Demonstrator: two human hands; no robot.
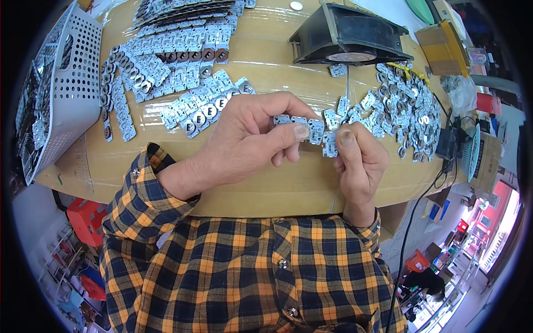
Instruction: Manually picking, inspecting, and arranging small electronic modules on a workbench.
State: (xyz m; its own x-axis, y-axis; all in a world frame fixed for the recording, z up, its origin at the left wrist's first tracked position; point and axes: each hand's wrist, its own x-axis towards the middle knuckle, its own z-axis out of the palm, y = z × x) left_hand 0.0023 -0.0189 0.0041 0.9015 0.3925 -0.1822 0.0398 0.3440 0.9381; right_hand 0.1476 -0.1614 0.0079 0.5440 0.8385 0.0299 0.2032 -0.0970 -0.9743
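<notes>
My left hand (250,139) pinches a short strip of small silver circuit boards (302,125) between thumb and fingers, just above the wooden table (266,61). My right hand (361,161) grips a single silver board piece (330,144) at the strip's right end, thumb on top. The two hands meet at the middle of the table. Rows of the same board strips (166,61) lie spread at the upper left. A loose heap of separated board pieces (405,108) lies to the right of my right hand.
A white perforated plastic basket (72,72) holding more boards stands at the left edge. A black fan (350,36) sits at the back. Cardboard boxes (444,50) and a black cable (422,200) are on the right. Red crates (86,219) stand on the floor.
</notes>
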